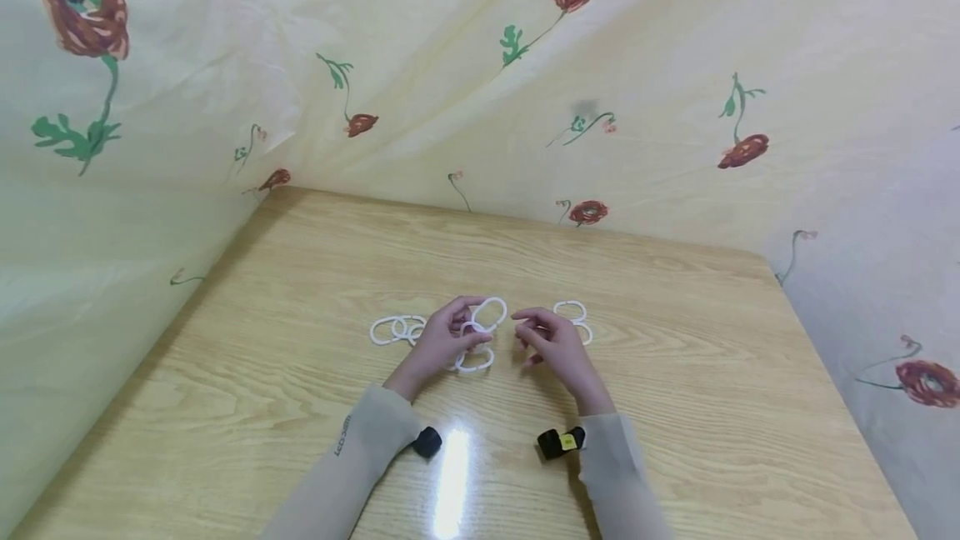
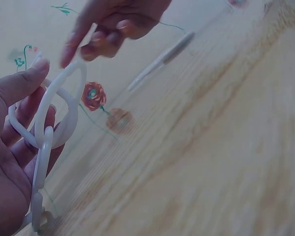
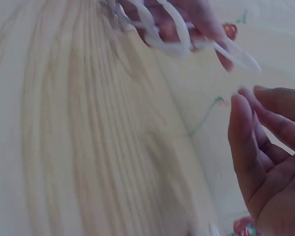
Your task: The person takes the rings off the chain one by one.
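1. Head view: the left hand (image 1: 444, 340) pinches a short chain of white rings (image 1: 505, 313) between thumb and fingers. One ring stands up at the fingertips, and others hang below this hand toward the tabletop (image 1: 675, 340). The right hand (image 1: 557, 346) is just beside, its fingers loosely bent, and it holds nothing. Some linked rings (image 1: 386, 318) lie to the left of the left hand; loose-looking rings (image 1: 572, 302) lie just beyond the right hand, partly hidden by it. I see no container; these rings rest directly on the wood.

2. Left wrist view: the left thumb and fingers hold the upper rings, which cross one another, while a lower link hangs along the palm. The rings look like smooth plastic, so I judge them very light, rather stiff and a little slippery. A good place to take hold is the rounded side of a single ring, pinched gently, because hard bending could perhaps crack it.

3. Right wrist view: the right thumb and fingers are half curled, with tips close together and nothing between them. The nearest ring, in the left hand, is near these tips but apart.
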{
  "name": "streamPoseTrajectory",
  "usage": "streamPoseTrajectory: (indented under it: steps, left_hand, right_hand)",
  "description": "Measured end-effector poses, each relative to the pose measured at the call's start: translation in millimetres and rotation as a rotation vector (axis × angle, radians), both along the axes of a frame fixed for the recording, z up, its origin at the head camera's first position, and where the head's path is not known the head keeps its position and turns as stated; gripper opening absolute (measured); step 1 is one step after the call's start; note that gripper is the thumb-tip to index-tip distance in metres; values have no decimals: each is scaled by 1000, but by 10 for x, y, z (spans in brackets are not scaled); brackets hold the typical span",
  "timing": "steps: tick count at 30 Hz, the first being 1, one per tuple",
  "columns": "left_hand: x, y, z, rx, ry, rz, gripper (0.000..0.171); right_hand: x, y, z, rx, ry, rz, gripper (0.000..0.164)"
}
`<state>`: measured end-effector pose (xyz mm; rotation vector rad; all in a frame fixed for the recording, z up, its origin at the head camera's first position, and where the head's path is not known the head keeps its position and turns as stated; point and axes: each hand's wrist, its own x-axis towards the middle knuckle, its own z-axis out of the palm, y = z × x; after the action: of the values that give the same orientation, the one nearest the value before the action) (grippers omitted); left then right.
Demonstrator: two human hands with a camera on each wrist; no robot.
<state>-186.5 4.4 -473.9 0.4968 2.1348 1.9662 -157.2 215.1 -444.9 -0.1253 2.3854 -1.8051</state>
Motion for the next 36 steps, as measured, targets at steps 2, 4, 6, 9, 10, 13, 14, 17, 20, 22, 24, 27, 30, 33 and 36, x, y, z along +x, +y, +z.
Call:
streamPoseTrajectory:
  steps: [2,4,6,9,10,13,14,17,20,22,24,27,30,33,36]
  left_hand:
    - [1,-6,-1,3,-4,1,56]
    - [1,-10,-3,8,-5,-3,56]
    - [-1,-12,-3,11,-5,-10,55]
    - [5,-16,3,15,-9,-14,56]
    - [6,-18,5,16,-12,-15,56]
    - [7,-20,6,23,-22,-17,56]
    - [8,-21,7,24,-21,-17,56]
    - [4,-18,-1,18,2,-15,55]
    - [7,-18,2,-1,45,-1,54]
    - [10,-20,4,-14,71,10,52]
    - [14,-24,11,-27,73,18,51]
    - [12,-26,8,-36,61,18,47]
    - [2,-24,-4,-40,54,20,44]
    - [-9,-20,-19,-26,58,18,42]
    - [-15,-19,-31,-13,51,12,40]
  right_hand:
    - [-36,-82,18,-11,6,-12,27]
    - [-69,-154,42,-30,10,-47,27]
    - [-94,-215,70,-48,26,-83,29]
    - [-119,-290,100,-67,66,-120,33]
    - [-127,-312,108,-68,73,-126,34]
    - [-144,-371,126,-65,53,-139,33]
    - [-148,-385,130,-58,41,-142,32]
    - [-154,-412,140,-45,-20,-159,28]
    - [-151,-412,150,-59,-54,-175,26]
    - [-148,-406,158,-78,-62,-180,25]
    - [-142,-401,172,-100,-64,-181,24]
    - [-134,-390,187,-117,-61,-178,25]
    - [-126,-381,201,-126,-53,-172,26]
    - [-123,-376,217,-136,-46,-169,24]
    - [-116,-375,245,-143,-35,-160,23]
